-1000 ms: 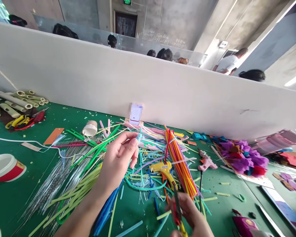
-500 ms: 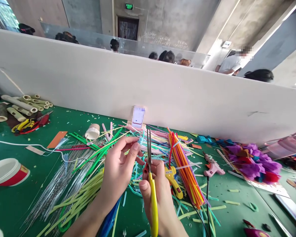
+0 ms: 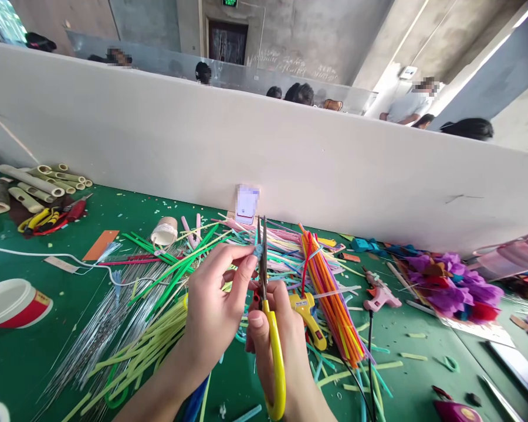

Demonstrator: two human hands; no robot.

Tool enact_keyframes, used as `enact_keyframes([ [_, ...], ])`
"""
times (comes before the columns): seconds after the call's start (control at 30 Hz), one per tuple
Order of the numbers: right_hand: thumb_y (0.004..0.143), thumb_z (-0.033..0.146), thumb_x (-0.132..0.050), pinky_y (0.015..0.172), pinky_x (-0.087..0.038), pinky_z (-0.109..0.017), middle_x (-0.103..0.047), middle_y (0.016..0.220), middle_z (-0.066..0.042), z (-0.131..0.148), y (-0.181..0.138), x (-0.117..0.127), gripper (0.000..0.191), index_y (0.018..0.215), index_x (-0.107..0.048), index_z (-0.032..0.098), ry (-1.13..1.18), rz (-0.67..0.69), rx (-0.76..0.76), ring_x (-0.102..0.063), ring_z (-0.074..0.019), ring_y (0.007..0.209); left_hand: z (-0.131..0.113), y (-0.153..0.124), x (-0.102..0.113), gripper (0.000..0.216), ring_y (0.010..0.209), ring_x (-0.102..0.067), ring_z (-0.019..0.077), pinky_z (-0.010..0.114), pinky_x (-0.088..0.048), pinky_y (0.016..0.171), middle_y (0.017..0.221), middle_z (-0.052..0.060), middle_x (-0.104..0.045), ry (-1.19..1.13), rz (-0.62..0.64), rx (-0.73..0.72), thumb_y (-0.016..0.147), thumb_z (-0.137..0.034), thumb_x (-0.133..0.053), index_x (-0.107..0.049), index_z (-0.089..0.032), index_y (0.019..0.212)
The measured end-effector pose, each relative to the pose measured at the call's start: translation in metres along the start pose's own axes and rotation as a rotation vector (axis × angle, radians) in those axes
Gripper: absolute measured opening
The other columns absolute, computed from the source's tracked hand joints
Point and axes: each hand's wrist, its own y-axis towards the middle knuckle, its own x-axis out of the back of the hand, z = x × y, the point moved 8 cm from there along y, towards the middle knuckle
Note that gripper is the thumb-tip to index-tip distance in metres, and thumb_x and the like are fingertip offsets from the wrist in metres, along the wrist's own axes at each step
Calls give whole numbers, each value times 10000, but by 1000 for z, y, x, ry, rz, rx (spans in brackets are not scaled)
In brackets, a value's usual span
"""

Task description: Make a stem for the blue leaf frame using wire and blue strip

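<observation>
My left hand (image 3: 215,305) pinches a small light-blue piece (image 3: 258,250) between thumb and fingertips, held above a pile of coloured strips. My right hand (image 3: 281,346) grips yellow-handled scissors (image 3: 270,328), blades pointing up, with the blade tips at the light-blue piece. A yellow glue gun (image 3: 308,313) lies on the green table (image 3: 35,351) just right of my hands. An orange bundle of strips (image 3: 330,293) lies beyond it.
A white partition wall (image 3: 290,164) runs along the back. Silver wires (image 3: 105,322) and green strips (image 3: 145,346) lie left. A red-and-white bowl (image 3: 9,302), bamboo tubes (image 3: 39,181), a pink glue gun (image 3: 378,296) and purple felt scraps (image 3: 449,287) surround the area. People sit beyond the wall.
My right hand picked up the scissors and brought them up beside my left hand; the blades now meet the light-blue piece.
</observation>
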Motion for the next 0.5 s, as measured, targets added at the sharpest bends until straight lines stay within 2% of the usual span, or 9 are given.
enact_keyframes([
  [0.1, 916, 757, -365, 403, -396, -235, -553, 450, 48, 0, -1, 0, 591, 996, -560, 205, -96, -19, -11, -533, -164, 339, 0, -1, 1, 96, 833, -693, 173, 268, -578, 679, 924, 25, -684, 14, -8, -2, 957, -275, -580, -662, -231, 982],
  [0.2, 995, 642, -284, 420, -375, -237, -615, 515, -1, 7, 1, 3, 551, 977, -585, 181, -308, -56, 75, -567, -172, 365, -2, -1, 0, 92, 836, -684, 162, 262, -580, 696, 931, 21, -668, 33, -3, -31, 963, -264, -574, -655, -228, 983],
  [0.33, 1044, 500, -237, 402, -301, -239, -580, 480, -3, 20, 3, 5, 512, 925, -598, 157, -581, -111, 202, -563, -183, 350, -8, -2, 1, 92, 801, -663, 146, 245, -577, 680, 922, 23, -652, 78, -11, -97, 966, -242, -566, -649, -206, 984],
  [0.5, 1062, 449, -218, 387, -315, -238, -570, 447, 8, 28, 1, 10, 496, 845, -565, 171, -609, -221, 316, -562, -167, 318, -7, -2, 0, 85, 835, -675, 149, 234, -574, 677, 932, 26, -651, 70, -22, -106, 958, -241, -585, -654, -204, 993],
])
